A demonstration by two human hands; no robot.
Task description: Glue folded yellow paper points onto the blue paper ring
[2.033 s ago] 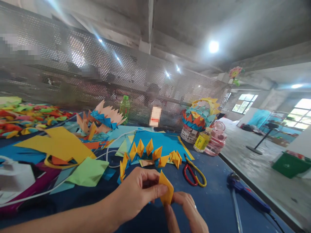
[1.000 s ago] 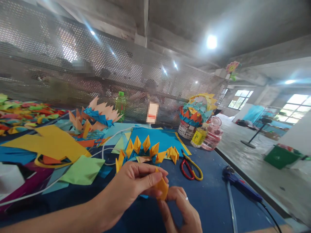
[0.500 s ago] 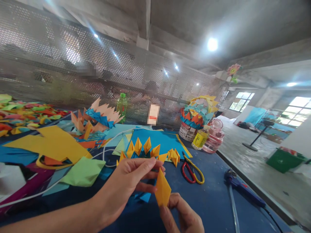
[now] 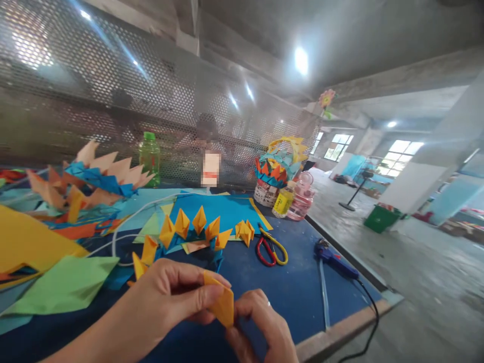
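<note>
Between both hands is a folded yellow paper piece [image 4: 224, 305], diamond-like with pointed ends. My left hand [image 4: 185, 295] pinches its upper left part between thumb and fingers. At its lower right end, my right hand [image 4: 260, 322] grips the tip with curled fingers. Just beyond the hands stands a curved row of yellow folded paper points [image 4: 199, 221] on a blue paper base, partly hidden by my left hand. A small cluster of yellow folded points [image 4: 245, 232] lies right of that row. Scissors [image 4: 271, 248] with red and yellow handles lie beside the cluster.
A blue glue gun [image 4: 336, 258] with a clear stick and black cord lies near the table's right edge. Bottles and a paper basket [image 4: 268, 189] stand behind. To the left are a peach-and-blue paper piece [image 4: 102, 174], green paper [image 4: 68, 285] and a white cord [image 4: 145, 206].
The view has swung to the right. My left hand has shifted from beside the yellow piece to pinching its upper part, and the piece has tilted. My right hand stays at its lower end.
</note>
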